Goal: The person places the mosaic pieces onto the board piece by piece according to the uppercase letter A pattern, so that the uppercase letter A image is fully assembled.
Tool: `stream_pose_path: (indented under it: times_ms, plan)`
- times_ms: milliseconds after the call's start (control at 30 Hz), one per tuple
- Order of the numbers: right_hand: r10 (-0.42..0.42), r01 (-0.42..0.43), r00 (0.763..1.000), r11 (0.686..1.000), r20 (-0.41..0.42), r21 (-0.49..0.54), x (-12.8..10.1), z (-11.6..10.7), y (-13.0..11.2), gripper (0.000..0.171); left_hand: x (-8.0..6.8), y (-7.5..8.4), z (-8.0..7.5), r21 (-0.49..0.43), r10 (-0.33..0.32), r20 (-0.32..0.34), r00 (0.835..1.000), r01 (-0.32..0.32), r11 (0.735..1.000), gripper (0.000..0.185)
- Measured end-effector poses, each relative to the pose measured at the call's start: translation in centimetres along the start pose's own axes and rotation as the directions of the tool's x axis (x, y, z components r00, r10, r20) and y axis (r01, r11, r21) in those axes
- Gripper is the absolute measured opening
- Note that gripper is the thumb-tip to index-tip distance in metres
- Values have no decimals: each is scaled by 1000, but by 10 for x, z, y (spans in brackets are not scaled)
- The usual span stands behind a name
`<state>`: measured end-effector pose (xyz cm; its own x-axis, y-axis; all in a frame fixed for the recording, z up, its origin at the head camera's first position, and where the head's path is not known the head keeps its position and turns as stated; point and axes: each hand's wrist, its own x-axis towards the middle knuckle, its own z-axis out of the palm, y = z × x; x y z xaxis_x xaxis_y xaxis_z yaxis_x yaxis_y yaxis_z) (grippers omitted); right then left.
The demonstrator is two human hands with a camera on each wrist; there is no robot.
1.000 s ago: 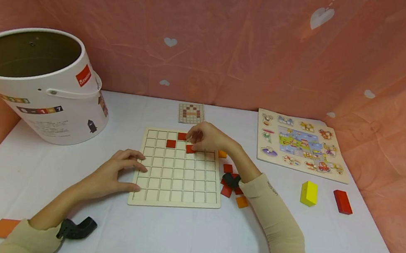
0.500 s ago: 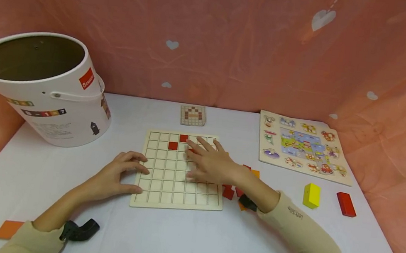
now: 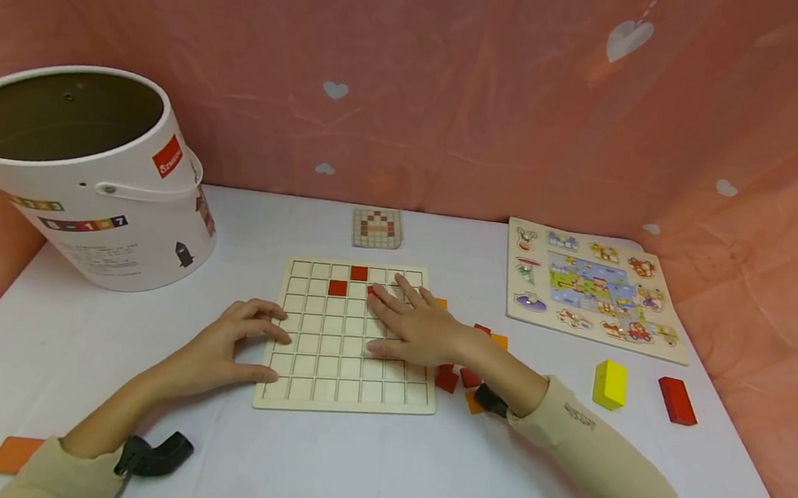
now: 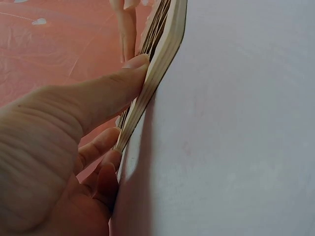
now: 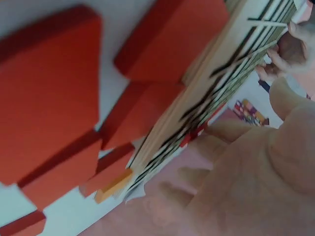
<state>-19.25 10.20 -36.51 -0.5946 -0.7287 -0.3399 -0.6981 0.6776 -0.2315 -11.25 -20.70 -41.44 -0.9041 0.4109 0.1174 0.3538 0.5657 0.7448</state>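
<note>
A pale wooden grid board [image 3: 328, 348] lies mid-table. Two red square tiles [image 3: 338, 287] sit plainly visible in its upper cells. My right hand [image 3: 429, 335] spreads its fingers over the board's right side; one fingertip touches a third red tile [image 3: 371, 289], mostly covered. At the board's left edge, my left hand [image 3: 210, 351] rests its thumb and fingertips on the rim; the left wrist view shows the thumb [image 4: 115, 88] on the wooden edge. Loose red tiles [image 5: 49, 93] and an orange tile [image 5: 113, 186] fill the right wrist view beside the board.
Behind the board lies a small pattern card [image 3: 377, 228]. A white bucket [image 3: 113, 225] stands at back left, a picture puzzle [image 3: 590, 283] at back right. Near it are a yellow block [image 3: 610, 384] and a red block [image 3: 678, 401]. An orange piece [image 3: 13, 455] lies by the left sleeve.
My right hand has let go of the red tile it pinched, leaving it in the board, and has spread its fingers, its wrist shifting right and nearer. My left hand stays at the edge.
</note>
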Motion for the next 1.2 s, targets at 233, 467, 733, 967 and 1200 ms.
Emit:
stream_pose_path:
  times_ms: [233, 467, 733, 967, 1200]
  plan:
    - [39, -38, 999, 999, 32, -34, 7, -1, -11, 85, -1, 2, -2, 1, -8, 4, 1000, 8, 1000, 36]
    - [-7, 13, 999, 993, -44, 115, 1, -7, 1, 76, -1, -2, 1, 3, 6, -3, 1000, -6, 1000, 37]
    - [60, 113, 952, 842, -300, 527, -42, -7, 63, 40, 1, -3, 1, 3, -15, 6, 1000, 15, 1000, 39]
    - [163, 75, 929, 796, -332, 601, -76, 8, 97, 28, 1, -1, 0, 17, -7, 6, 1000, 7, 1000, 39]
    - [209, 18, 936, 774, -283, 633, -84, 16, 100, 31, 0, -1, 0, 1, -11, 9, 1000, 11, 1000, 37]
